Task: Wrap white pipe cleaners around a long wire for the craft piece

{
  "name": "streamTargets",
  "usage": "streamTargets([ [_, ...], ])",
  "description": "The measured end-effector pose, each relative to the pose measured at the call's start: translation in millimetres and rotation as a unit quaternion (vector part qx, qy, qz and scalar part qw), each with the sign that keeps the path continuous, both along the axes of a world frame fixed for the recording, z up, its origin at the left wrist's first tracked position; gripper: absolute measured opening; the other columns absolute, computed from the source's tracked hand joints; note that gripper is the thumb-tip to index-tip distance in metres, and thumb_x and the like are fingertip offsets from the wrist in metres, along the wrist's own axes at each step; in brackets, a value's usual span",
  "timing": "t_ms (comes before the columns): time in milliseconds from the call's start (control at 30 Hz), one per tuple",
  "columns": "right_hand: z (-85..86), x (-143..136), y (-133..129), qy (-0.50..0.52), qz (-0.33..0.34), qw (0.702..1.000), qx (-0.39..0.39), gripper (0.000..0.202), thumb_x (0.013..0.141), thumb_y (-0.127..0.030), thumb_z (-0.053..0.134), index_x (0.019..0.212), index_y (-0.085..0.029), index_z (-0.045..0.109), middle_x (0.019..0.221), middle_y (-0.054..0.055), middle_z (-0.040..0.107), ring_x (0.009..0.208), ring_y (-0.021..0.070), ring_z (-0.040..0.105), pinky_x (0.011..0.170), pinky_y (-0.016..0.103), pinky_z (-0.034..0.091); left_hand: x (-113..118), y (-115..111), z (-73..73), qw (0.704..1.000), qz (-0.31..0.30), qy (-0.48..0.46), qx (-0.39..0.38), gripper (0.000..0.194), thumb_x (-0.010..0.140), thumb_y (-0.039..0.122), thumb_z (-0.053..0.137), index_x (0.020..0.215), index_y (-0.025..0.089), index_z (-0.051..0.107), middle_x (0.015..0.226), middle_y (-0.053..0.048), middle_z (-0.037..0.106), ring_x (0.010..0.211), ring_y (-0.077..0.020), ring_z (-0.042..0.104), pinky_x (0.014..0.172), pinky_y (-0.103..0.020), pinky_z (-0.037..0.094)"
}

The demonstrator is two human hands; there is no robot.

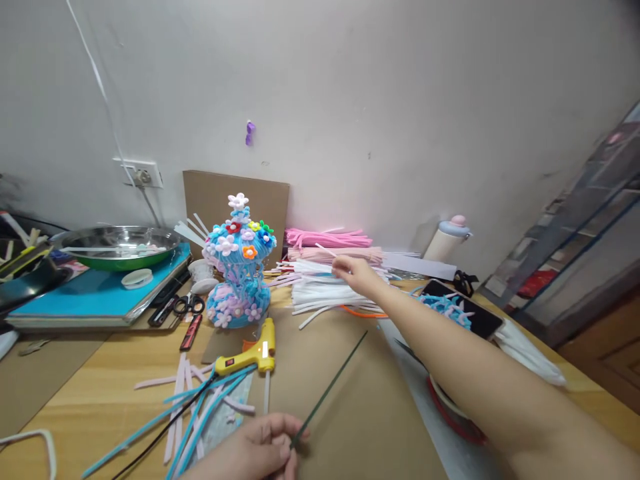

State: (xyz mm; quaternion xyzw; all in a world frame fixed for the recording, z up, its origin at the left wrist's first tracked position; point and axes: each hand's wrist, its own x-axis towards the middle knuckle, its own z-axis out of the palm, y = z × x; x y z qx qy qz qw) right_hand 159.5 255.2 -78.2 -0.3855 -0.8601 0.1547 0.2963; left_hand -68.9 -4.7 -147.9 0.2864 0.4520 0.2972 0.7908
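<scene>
My left hand (270, 445), low in the view, pinches one end of a thin, straight dark green stick (336, 379), which slants up over the brown board. My right hand (351, 272) reaches forward to the stacked pipe cleaners, fingers closed on a pale pipe cleaner (326, 250) that sticks out to the left. Under that hand lie white pipe cleaners (315, 293), with pink pipe cleaners (327, 238) behind. Left of them stands a blue carousel-like pipe-cleaner ornament (240, 263) with coloured flowers. A yellow glue gun (250, 355) lies in front of it.
Loose blue and pink strips (187, 407) lie at left. Scissors (189, 305), a red-black cutter (191, 332) and a metal dish (125, 243) on a blue book (100, 293) are beyond. A phone (483, 320) and a bottle (447, 240) stand right of the brown board (370, 413).
</scene>
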Motion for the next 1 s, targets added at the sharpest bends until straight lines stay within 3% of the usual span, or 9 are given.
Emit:
streamTargets([
  [100,34.5,-5.1,-20.6,0.126,0.002,0.992,0.027,0.017,0.093,-0.033,0.044,0.089,-0.019,0.053,0.071,-0.003,0.055,0.065,0.0114,0.055,0.064,0.025,0.044,-1.6,0.5,12.1,0.999,-0.037,-0.010,0.015,0.043,0.068,0.039,0.069,0.099,0.016,0.051,0.062,0.000,0.064,0.037,-0.0052,0.045,0.032,-0.016,0.016],
  [233,76.6,-6.2,-60.0,0.245,-0.018,0.967,0.066,0.017,0.091,-0.037,0.044,0.088,-0.022,0.050,0.062,-0.006,0.041,0.054,0.0093,0.040,0.054,0.022,0.032,-1.0,1.9,11.5,0.998,-0.051,0.015,0.044,0.033,0.073,0.042,0.062,0.087,0.017,0.045,0.056,0.000,0.064,0.033,-0.0068,0.051,0.029,-0.014,0.023],
  [367,90.9,7.5,-103.8,0.252,-0.067,0.964,0.056,0.017,0.086,-0.035,0.053,0.089,-0.020,0.059,0.064,-0.004,0.047,0.057,0.0108,0.041,0.055,0.023,0.029,7.1,3.5,7.6,0.994,-0.021,0.087,0.065,0.029,0.078,0.043,0.056,0.082,0.019,0.040,0.058,0.000,0.065,0.041,-0.0099,0.060,0.035,-0.015,0.037],
  [533,65.3,30.1,-142.3,0.222,-0.123,0.965,-0.060,0.012,0.078,-0.028,0.059,0.084,-0.020,0.065,0.078,0.002,0.060,0.075,0.0179,0.049,0.069,0.028,0.034,14.2,11.6,20.2,0.948,-0.039,0.290,0.123,0.015,0.085,0.035,0.044,0.082,0.021,0.038,0.061,0.001,0.064,0.047,-0.0135,0.063,0.041,-0.020,0.038],
  [633,40.9,35.4,-157.6,0.258,-0.127,0.949,-0.128,0.011,0.076,-0.031,0.061,0.075,-0.020,0.062,0.065,0.000,0.053,0.064,0.0151,0.044,0.060,0.026,0.034,7.8,17.1,37.1,0.860,-0.083,0.438,0.250,0.011,0.086,0.028,0.038,0.080,0.021,0.043,0.063,0.000,0.064,0.054,-0.0148,0.063,0.048,-0.023,0.039],
  [733,20.7,35.2,-169.4,0.319,-0.108,0.914,-0.225,0.018,0.077,-0.038,0.061,0.077,-0.021,0.057,0.058,-0.004,0.045,0.050,0.0103,0.037,0.047,0.021,0.030,-1.0,18.5,54.7,0.767,-0.081,0.536,0.344,0.013,0.084,0.024,0.039,0.074,0.021,0.046,0.069,0.000,0.064,0.066,-0.0155,0.062,0.059,-0.025,0.039],
  [800,11.1,34.1,-174.4,0.365,-0.090,0.877,-0.299,0.025,0.079,-0.045,0.059,0.077,-0.021,0.052,0.050,-0.009,0.033,0.040,0.0071,0.023,0.037,0.018,0.021,-4.4,15.2,63.3,0.765,-0.076,0.535,0.352,0.016,0.086,0.026,0.038,0.074,0.021,0.047,0.067,0.001,0.062,0.064,-0.0155,0.060,0.058,-0.025,0.039],
  [867,4.1,33.0,-176.6,0.420,-0.074,0.834,-0.350,0.031,0.079,-0.051,0.058,0.077,-0.023,0.046,0.049,-0.012,0.026,0.037,0.0053,0.014,0.034,0.016,0.013,-5.4,8.3,68.2,0.791,-0.074,0.498,0.348,0.019,0.089,0.030,0.034,0.076,0.022,0.047,0.064,0.003,0.058,0.058,-0.0148,0.058,0.056,-0.024,0.038],
  [1000,-5.7,30.4,-176.8,0.529,-0.054,0.755,-0.383,0.036,0.075,-0.051,0.066,0.085,-0.023,0.046,0.059,-0.010,0.041,0.039,0.0024,0.021,0.035,0.013,0.014,-6.9,-9.2,69.6,0.805,-0.076,0.479,0.342,0.023,0.091,0.035,0.032,0.075,0.023,0.044,0.065,0.004,0.055,0.057,-0.0144,0.055,0.054,-0.024,0.037],
])
